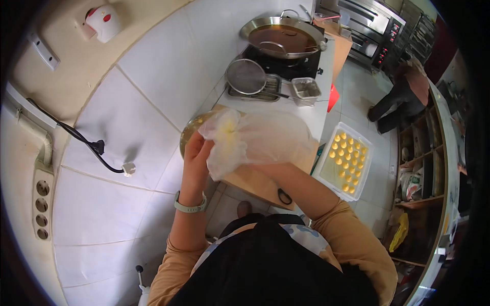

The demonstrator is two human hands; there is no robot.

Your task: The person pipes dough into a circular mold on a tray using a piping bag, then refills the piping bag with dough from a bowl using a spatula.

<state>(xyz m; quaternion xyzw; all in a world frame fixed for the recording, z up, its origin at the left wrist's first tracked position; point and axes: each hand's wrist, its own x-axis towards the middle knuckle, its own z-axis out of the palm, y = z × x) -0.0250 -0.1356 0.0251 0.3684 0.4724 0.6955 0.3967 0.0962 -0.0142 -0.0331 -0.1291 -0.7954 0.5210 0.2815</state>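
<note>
A clear plastic bag (278,137) stretches sideways over the counter, with a yellow smear near its bunched left part. My left hand (197,147) pinches the bag's left edge between closed fingers. Behind and below the bag, my right forearm (296,186) reaches in from the right; the fingers of that hand are hidden by the plastic. A metal bowl (186,133) sits partly behind my left hand. Under the bag is a wooden board or worktop (255,186), and the black handle loops of a scissors-like tool (285,196) lie at its front corner.
Ahead, a wide pan of brown liquid (280,41) stands on a black stove (301,66). A round strainer (246,76) and a metal container (305,89) are nearer. A white tray (317,176) of yellow dough pieces lies right. Another person (408,89) stands beyond, beside shelves (418,201).
</note>
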